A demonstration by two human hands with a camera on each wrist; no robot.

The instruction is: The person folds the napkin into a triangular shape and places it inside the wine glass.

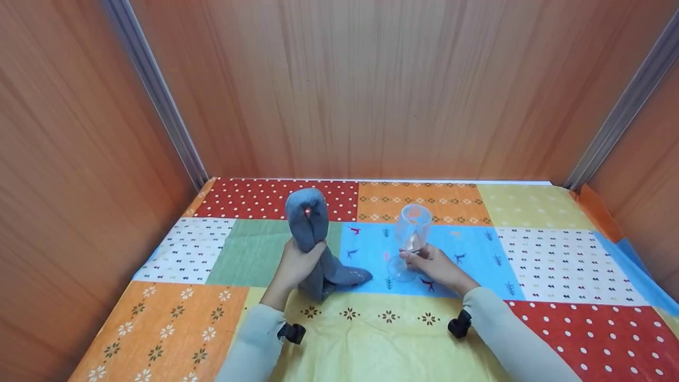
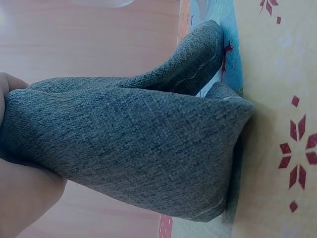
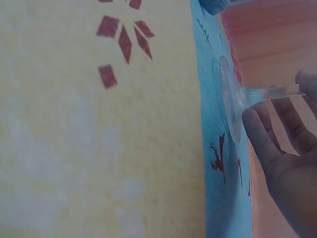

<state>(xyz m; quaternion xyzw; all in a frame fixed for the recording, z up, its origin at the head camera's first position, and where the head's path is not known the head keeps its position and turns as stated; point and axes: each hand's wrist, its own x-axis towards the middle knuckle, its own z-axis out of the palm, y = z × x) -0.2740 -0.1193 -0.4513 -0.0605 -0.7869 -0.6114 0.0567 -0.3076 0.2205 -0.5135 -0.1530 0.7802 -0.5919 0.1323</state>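
Observation:
A grey woven cloth piece (image 1: 305, 225), bent into a loop at the top, stands up from the table with its ends spreading below. My left hand (image 1: 298, 265) grips it around the middle. In the left wrist view, the lower ends of the cloth (image 2: 163, 144) reach the tablecloth, and stitching shows along their edges. To the right, my right hand (image 1: 437, 267) pinches the stem of a clear wine glass (image 1: 415, 218), which leans slightly. The foot of the glass (image 3: 230, 99) is at the blue patch; whether it fully touches I cannot tell. A pale patch low in the bowl is unclear.
A patchwork-print tablecloth (image 1: 175, 318) covers the table. Wood-grain panels (image 1: 371, 90) enclose the back and both sides, with metal posts (image 1: 159, 90) at the corners. Orange and blue cloth (image 1: 610, 217) bunches up against the right panel.

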